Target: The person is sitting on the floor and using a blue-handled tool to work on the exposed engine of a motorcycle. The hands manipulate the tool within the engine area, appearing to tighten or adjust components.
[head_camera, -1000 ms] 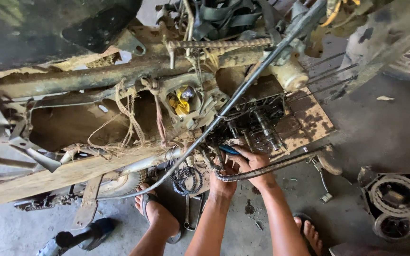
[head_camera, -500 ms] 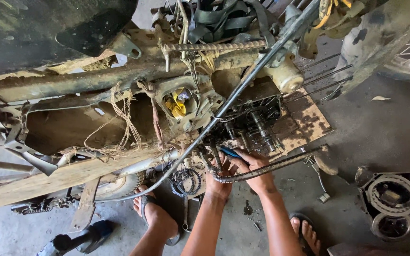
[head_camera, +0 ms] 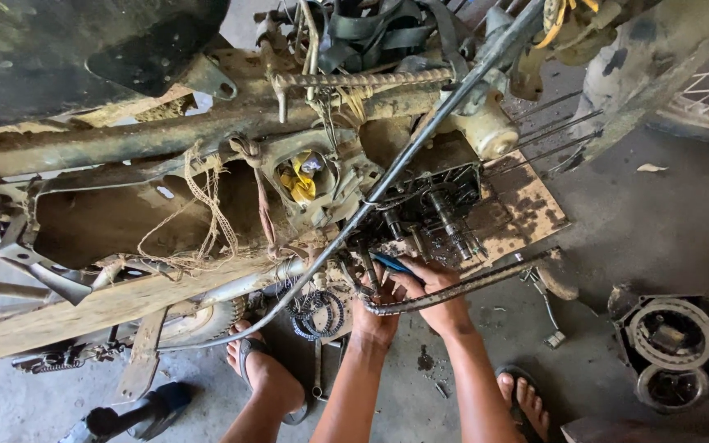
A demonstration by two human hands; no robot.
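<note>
A stripped, rusty motorcycle frame is being viewed from above, its engine opened so that the dark, oily gear shafts are being exposed. Both hands are being pressed in at the lower edge of this open crankcase, close together. The right hand is being closed around a blue-handled tool, whose tip is being aimed toward the gears; what kind of tool it is cannot be told. The left hand is being held just beside it, fingers curled against the engine's underside, apparently to steady the work; whether anything is being gripped by it cannot be told. A long grey metal bar is being crossed diagonally over the engine, and a curved chain guard is lying across the right hand's knuckles. A yellow rag is being kept stuffed into a round port, likely to keep dirt out. A sheet of stained cardboard is lying under the engine, seemingly to catch oil. A removed clutch cover is resting well apart on the concrete floor. Sandalled feet are being planted either side. No labels or packages are visible.
</note>
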